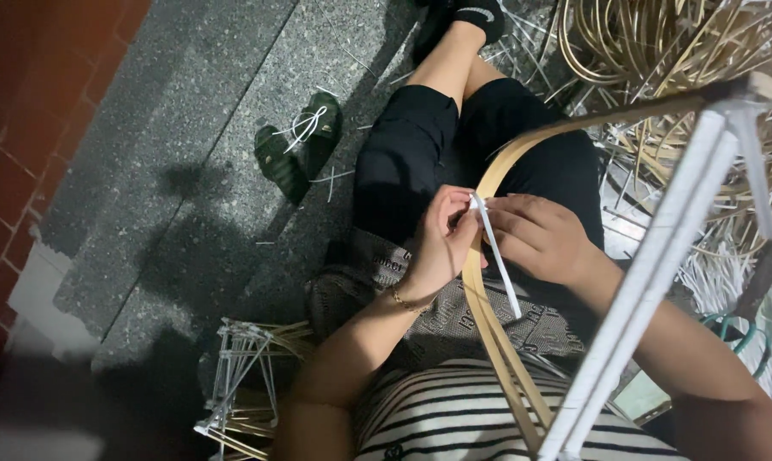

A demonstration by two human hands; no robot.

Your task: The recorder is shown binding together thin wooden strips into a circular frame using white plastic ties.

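Bamboo strips, bent in a curve, lay across the person's lap over the black shorts. Both hands met on them: the left hand pinched a white tie against the strips, and the right hand gripped the same spot. A green sandal lay on the stone floor nearby.

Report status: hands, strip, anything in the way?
Left hand and right hand pinch white strip against curved bamboo slat. White frame close on the right, not blocking.
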